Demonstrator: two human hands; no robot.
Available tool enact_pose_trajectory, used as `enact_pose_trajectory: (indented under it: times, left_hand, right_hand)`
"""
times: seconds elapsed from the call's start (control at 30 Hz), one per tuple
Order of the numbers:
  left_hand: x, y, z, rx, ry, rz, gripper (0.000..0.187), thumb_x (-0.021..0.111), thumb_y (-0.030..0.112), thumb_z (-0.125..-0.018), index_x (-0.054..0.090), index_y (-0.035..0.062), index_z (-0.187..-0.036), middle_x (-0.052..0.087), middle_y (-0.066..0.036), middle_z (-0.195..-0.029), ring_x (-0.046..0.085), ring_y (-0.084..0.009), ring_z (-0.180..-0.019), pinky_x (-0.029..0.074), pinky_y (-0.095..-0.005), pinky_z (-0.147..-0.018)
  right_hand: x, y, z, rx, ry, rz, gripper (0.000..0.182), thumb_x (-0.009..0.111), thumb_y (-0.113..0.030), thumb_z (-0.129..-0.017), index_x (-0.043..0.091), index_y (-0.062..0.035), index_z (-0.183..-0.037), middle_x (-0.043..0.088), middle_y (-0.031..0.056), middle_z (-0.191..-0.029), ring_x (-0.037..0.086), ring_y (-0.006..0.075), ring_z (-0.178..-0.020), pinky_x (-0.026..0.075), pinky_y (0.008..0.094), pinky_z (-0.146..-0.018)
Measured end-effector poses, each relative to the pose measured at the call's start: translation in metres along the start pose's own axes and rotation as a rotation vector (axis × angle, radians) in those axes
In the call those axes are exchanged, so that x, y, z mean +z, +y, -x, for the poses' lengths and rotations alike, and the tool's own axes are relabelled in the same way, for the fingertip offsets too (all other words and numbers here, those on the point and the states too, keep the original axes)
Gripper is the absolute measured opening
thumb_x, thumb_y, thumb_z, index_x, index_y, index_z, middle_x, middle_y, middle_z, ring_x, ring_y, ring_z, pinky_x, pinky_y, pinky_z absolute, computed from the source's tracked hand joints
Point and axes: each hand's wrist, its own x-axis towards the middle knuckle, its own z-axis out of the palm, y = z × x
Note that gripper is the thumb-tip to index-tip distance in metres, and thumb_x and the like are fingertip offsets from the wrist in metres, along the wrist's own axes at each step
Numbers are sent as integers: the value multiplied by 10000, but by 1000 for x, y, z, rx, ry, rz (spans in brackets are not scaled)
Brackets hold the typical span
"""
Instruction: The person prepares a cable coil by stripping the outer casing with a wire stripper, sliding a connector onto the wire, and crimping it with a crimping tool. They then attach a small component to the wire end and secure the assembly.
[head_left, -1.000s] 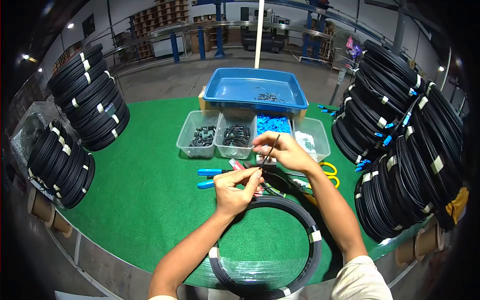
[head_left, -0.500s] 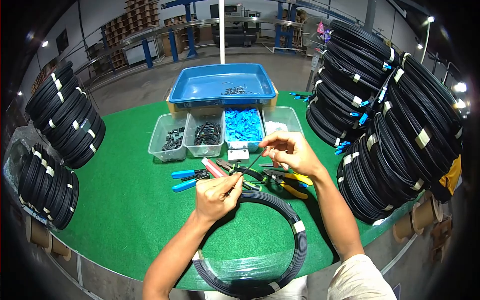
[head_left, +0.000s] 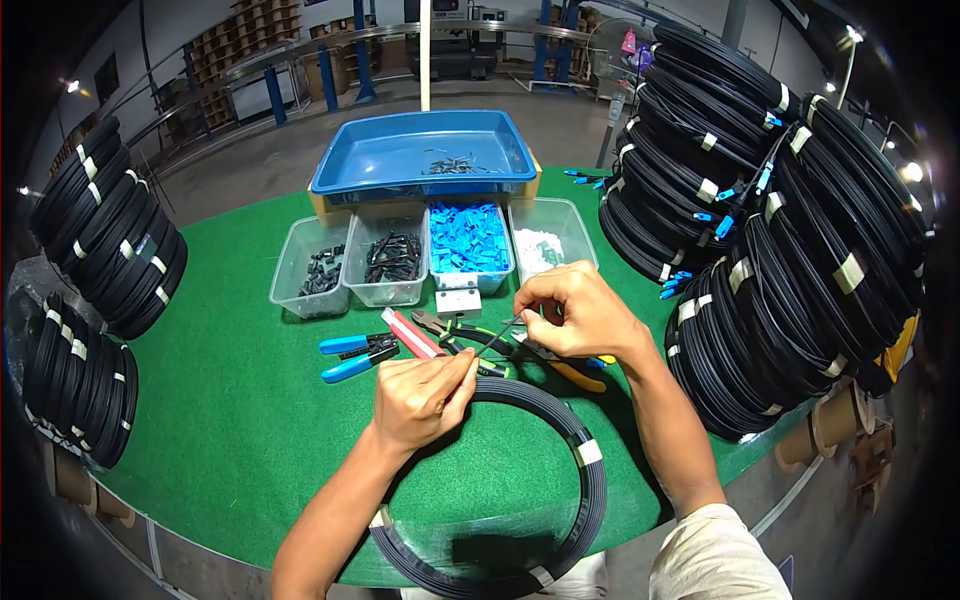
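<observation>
My left hand [head_left: 425, 398] is closed in a pinch on a thin black cable [head_left: 494, 339]. A short slanting length of the cable runs up to the fingertips of my right hand [head_left: 578, 315], which pinch its far end. Below my hands lies a coil of black cable [head_left: 597, 495], bound with white tape. Just beyond my fingers rest blue-handled strippers [head_left: 352, 368], a red-and-white tool [head_left: 412, 334], green-and-black-handled cutters [head_left: 432, 322] and yellow-handled pliers [head_left: 578, 377], partly hidden by my right hand.
Clear bins hold black parts [head_left: 322, 270], black pieces [head_left: 392, 260], blue connectors [head_left: 468, 238] and white parts [head_left: 538, 246]. Behind them stands a blue tray [head_left: 345, 170] with small dark scraps. Tall stacks of cable coils flank the green table [head_left: 230, 430] at left [head_left: 110, 240] and right [head_left: 830, 250].
My right hand has come down closer to my left, and its fingers have drawn in on the cable's end. The whole view has shifted slightly.
</observation>
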Motion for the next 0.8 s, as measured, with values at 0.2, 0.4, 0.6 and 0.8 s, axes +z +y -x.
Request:
enact_pose_trajectory:
  times: [0.2, 0.4, 0.6, 0.8]
  left_hand:
    - [0, 3, 1, -73, -44, 106, 130, 747, 37, -751, 715, 29, -877, 638, -44, -610, 589, -168, -453, 448, -295, -426]
    - [-2, 8, -2, -127, -72, 150, 56, 733, 19, -738, 730, 9, -792, 647, -82, -566, 598, -164, -421, 450, -275, -413]
    - [-2, 10, -2, -199, -43, 212, 30, 730, 13, -740, 727, 0, -767, 628, -81, -539, 581, -156, -402, 439, -278, -404]
    - [-7, 4, 3, -300, -80, 274, 57, 712, 0, -790, 746, -30, -825, 695, -65, -611, 684, -145, -520, 526, -240, -496]
  right_hand:
    - [6, 15, 0, -100, -2, -62, 106, 646, -86, -707, 669, 3, -758, 629, 74, -633, 578, 144, -492, 449, 274, -476]
    - [19, 23, -1, -204, 141, -37, 60, 661, -49, -670, 665, -3, -709, 608, 58, -584, 555, 132, -473, 441, 268, -465]
    - [13, 29, 0, -120, 122, -69, 90, 668, -42, -655, 684, 27, -711, 625, 78, -575, 611, 125, -512, 476, 258, -492]
    - [-36, 74, 20, 122, 326, -342, 95, 602, 44, -787, 696, 50, -789, 651, 22, -689, 569, 38, -598, 453, 182, -547]
